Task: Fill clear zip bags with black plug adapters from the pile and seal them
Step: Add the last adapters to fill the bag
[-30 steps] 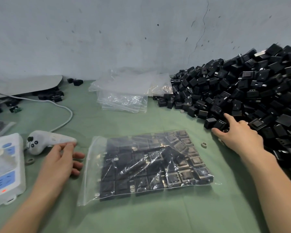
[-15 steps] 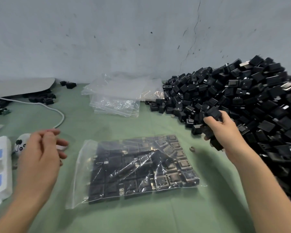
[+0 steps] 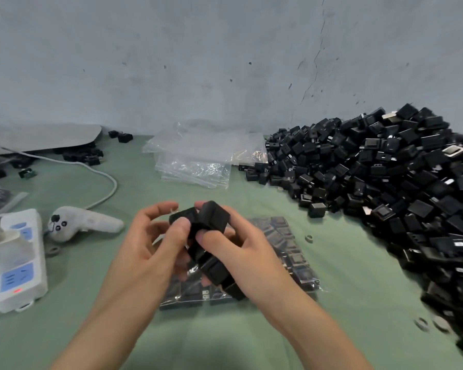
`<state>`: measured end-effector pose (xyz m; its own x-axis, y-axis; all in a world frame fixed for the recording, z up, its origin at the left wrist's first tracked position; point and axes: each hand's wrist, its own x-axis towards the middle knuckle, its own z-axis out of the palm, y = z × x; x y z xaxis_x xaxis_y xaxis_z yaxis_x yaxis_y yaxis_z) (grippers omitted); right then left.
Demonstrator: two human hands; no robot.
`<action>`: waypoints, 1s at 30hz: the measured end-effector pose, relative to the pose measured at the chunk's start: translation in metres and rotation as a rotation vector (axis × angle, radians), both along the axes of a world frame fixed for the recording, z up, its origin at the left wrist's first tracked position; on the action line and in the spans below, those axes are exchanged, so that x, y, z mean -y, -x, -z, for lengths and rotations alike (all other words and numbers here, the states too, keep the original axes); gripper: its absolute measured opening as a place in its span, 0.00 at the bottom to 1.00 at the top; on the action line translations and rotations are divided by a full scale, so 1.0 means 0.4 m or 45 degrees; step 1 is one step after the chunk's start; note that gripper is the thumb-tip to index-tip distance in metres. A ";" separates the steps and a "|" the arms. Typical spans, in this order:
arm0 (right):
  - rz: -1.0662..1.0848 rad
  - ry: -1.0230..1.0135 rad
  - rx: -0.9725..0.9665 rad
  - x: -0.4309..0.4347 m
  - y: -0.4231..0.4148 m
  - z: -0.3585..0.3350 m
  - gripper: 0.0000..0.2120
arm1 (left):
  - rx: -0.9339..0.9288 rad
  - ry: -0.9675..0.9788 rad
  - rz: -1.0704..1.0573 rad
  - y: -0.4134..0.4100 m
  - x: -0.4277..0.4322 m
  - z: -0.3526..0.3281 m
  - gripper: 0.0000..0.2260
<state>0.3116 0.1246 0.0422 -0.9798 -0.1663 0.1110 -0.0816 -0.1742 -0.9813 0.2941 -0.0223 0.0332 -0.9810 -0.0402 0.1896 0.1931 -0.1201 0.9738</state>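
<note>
Clear plastic packed flat with rows of black adapters: filled zip bag (image 3: 289, 249), lying on green table (image 3: 225, 337) beneath the hands. Grips a cluster of plug adapters (image 3: 214, 217) in curled right hand (image 3: 238, 252); pinches one with left hand (image 3: 147, 249). Right edge crowded by pile (image 3: 385, 188); open cloth in front.

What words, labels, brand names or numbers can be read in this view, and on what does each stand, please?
No text can be read anywhere.
On the power strip: blue socket panels, no legible print.
On the pile of black adapters: small pale labels, too blurred to read.
On the held adapters: no marking visible.
On the controller: buttons only, no lettering visible.
</note>
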 end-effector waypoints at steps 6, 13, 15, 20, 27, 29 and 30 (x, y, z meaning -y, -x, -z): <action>0.289 0.305 0.168 -0.078 0.024 0.013 0.12 | 0.254 0.282 -0.375 0.046 0.179 0.052 0.14; 0.419 0.606 0.267 -0.161 0.040 0.043 0.10 | 0.529 0.355 -0.074 0.050 0.188 0.119 0.08; 0.434 0.641 0.304 -0.160 0.050 0.050 0.11 | 0.556 0.396 -0.029 0.050 0.181 0.123 0.08; 0.420 0.627 0.356 -0.142 0.062 0.062 0.10 | 0.505 0.477 0.101 0.039 0.188 0.110 0.07; 0.416 0.655 0.411 -0.139 0.068 0.065 0.11 | 0.370 0.642 0.189 0.020 0.184 0.098 0.15; 0.413 0.663 0.408 -0.141 0.068 0.064 0.11 | 0.314 0.710 0.169 0.016 0.182 0.103 0.09; 0.412 0.666 0.406 -0.141 0.069 0.062 0.11 | 0.297 0.711 0.139 0.018 0.180 0.109 0.06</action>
